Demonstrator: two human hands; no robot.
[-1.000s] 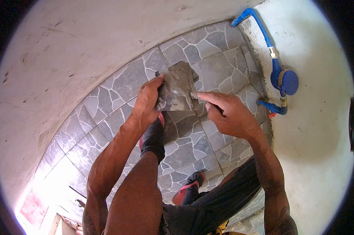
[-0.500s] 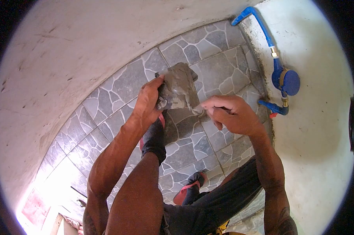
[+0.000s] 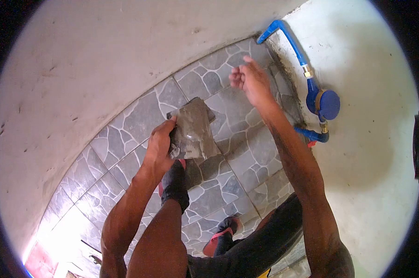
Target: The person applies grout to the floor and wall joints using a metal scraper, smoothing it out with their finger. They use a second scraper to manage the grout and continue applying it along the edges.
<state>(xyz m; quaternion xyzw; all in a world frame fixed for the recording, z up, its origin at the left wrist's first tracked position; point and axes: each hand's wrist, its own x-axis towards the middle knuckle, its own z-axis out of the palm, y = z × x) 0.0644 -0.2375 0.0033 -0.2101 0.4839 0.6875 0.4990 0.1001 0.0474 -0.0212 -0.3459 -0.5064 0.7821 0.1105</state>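
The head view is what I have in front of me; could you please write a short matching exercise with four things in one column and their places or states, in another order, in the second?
Things:
1. Left hand
2. Right hand
3. Round blue meter
4. Flip-flops

Places or states:
A. Joined to a blue pipe
B. Red, worn with dark socks
C. Apart from the slab, above the tiled floor
D. Gripping the slab by its edge

Right pairs: 1-D, 2-C, 3-A, 4-B
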